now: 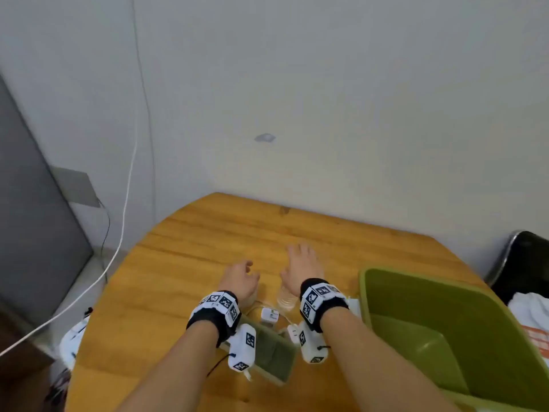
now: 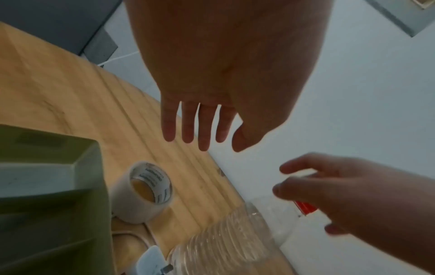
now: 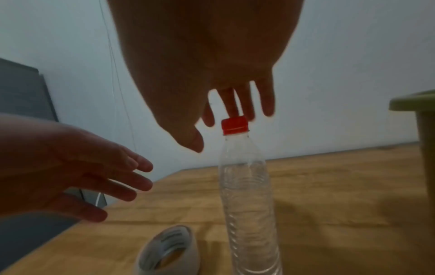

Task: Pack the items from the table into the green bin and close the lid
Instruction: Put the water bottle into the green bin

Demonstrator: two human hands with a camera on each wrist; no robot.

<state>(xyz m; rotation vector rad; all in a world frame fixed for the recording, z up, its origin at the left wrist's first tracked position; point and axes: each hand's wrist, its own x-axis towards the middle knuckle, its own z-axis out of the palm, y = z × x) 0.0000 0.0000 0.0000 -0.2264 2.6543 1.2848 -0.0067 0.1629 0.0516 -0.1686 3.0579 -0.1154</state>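
A clear plastic bottle [image 3: 247,186] with a red cap [image 3: 234,124] stands upright on the wooden table [image 1: 184,263]. My right hand [image 1: 301,263] hovers just over the cap with fingers spread and thumb beside it, gripping nothing. To its left my left hand [image 1: 240,278] is held open above the table, fingers straight [image 2: 188,128]. A roll of white tape [image 2: 143,191] lies beside the bottle's base. The green bin [image 1: 445,337] stands open at the right. Its green lid [image 1: 267,352] lies under my left wrist. A white charger [image 1: 269,315] with its cable sits between my wrists.
The table's far edge meets a white wall [image 1: 326,114]. A grey panel [image 1: 35,218] and a white cable [image 1: 124,203] are at the left, off the table. A dark chair [image 1: 523,263] with white cloth stands behind the bin.
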